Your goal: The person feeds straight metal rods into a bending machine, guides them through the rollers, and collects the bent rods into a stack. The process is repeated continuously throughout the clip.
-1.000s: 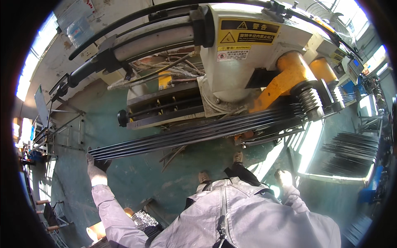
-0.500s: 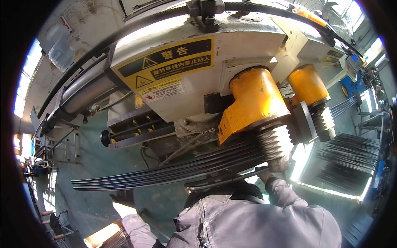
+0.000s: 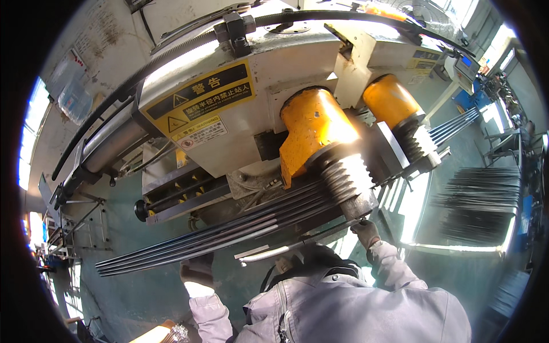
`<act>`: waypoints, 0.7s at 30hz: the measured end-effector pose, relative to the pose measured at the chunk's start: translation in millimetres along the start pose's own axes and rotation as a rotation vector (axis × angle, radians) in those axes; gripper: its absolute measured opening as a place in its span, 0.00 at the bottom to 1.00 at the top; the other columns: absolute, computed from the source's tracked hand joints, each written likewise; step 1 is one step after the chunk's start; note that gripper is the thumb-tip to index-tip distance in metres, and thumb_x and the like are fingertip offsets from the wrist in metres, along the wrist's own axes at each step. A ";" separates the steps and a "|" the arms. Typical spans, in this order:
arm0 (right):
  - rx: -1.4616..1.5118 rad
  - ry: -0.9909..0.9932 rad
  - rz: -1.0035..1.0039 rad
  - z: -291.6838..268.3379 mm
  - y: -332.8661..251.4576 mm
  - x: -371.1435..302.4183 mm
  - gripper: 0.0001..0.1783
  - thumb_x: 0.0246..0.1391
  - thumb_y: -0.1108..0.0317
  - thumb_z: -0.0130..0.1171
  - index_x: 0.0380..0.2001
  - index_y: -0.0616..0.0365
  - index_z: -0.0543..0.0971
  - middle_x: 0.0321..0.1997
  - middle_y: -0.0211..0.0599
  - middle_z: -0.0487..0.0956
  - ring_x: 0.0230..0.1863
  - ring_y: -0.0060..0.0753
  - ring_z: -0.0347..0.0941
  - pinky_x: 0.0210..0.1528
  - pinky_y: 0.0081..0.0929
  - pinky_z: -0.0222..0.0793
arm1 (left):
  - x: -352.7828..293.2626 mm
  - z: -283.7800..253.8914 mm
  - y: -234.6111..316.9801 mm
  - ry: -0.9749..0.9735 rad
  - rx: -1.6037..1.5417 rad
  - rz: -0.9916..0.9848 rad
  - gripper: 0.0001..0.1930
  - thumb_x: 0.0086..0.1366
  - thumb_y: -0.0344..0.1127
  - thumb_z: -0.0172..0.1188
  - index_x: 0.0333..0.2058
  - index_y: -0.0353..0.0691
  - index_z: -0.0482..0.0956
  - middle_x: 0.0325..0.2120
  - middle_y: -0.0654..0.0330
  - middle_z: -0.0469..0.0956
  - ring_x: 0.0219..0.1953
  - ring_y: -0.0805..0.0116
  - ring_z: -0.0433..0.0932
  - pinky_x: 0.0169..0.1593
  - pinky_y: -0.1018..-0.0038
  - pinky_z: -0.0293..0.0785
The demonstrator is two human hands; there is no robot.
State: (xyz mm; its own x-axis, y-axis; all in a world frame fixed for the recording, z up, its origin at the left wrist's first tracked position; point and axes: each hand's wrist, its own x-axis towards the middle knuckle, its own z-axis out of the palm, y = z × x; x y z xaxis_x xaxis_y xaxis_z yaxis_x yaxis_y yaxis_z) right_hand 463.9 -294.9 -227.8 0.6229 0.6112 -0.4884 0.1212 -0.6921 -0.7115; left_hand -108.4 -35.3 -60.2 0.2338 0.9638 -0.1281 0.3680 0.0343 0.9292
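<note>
A bundle of long dark metal tubes (image 3: 200, 247) runs from the left into the bending machine (image 3: 257, 103), passing under its orange housings (image 3: 320, 123). My left hand (image 3: 197, 270), in a dark glove, is right at the near side of the tubes' left part. Its fingers are in shadow and partly hidden by the tubes. Below the ribbed cylinder (image 3: 346, 177), my gloved right hand (image 3: 366, 233) is closed beside the right end of a long ribbed bar (image 3: 297, 244). What its fingers grip does not show.
A second orange housing (image 3: 392, 103) with a ribbed cylinder stands to the right. Beyond it, a frame holds many thin dark rods (image 3: 474, 200). A metal stand (image 3: 86, 226) is at the left, and an orange-brown object (image 3: 153, 334) lies at the lower left.
My left hand has moved right and up to the tubes. My right hand is slightly higher, near the cylinder's lower end. The machine and tubes have shifted left in view, and the tubes slant more.
</note>
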 end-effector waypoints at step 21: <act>1.255 0.339 -0.319 -76.3 -261.9 -99.5 0.23 0.81 0.50 0.56 0.55 0.59 0.87 0.50 0.31 0.88 0.49 0.26 0.80 0.54 0.28 0.74 | -3.6 -69.7 62.2 -0.294 -1.270 -0.125 0.19 0.81 0.56 0.58 0.26 0.68 0.75 0.11 0.77 0.50 0.09 0.73 0.52 0.15 0.73 0.53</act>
State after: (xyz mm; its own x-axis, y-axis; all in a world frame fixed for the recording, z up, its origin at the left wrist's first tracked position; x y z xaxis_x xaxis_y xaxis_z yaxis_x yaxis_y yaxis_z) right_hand 429.2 -203.7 45.7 0.8822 0.4278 -0.1966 -0.3772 0.3924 -0.8389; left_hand -149.2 -18.2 22.2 0.5057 0.8483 -0.1570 -0.6608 0.4979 0.5616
